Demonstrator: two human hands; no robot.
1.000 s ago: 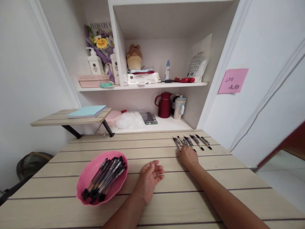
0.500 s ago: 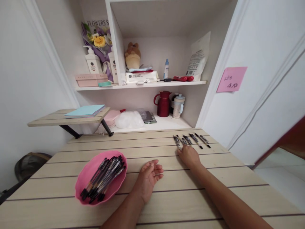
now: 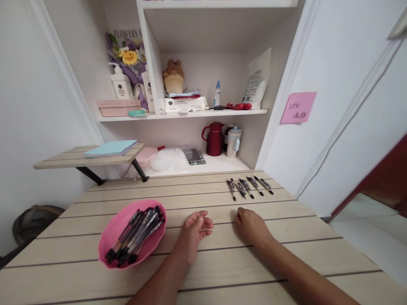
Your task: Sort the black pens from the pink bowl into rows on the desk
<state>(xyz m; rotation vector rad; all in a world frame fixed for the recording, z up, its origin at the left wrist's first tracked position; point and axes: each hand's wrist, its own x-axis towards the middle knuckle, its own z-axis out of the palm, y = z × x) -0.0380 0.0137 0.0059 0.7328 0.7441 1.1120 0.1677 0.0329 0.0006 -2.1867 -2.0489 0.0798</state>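
A pink bowl (image 3: 114,228) holding several black pens (image 3: 136,234) sits on the wooden table (image 3: 286,237) at the left. A row of several black pens (image 3: 248,187) lies side by side near the table's far right edge. My left hand (image 3: 193,235) rests palm up on the table just right of the bowl, fingers loosely curled and holding nothing. My right hand (image 3: 251,226) lies on the table a short way in front of the pen row, fingers curled under, touching no pen.
Behind the table, a white shelf unit holds a red jug (image 3: 214,139), a lidded cup (image 3: 232,142), bottles, boxes and a plush toy. A small raised wooden shelf (image 3: 85,159) with blue paper stands at the left. A pink note (image 3: 298,107) sticks on the right wall.
My right hand has drawn back from the row of pens toward me. The left hand has stayed in place. The view shifted slightly.
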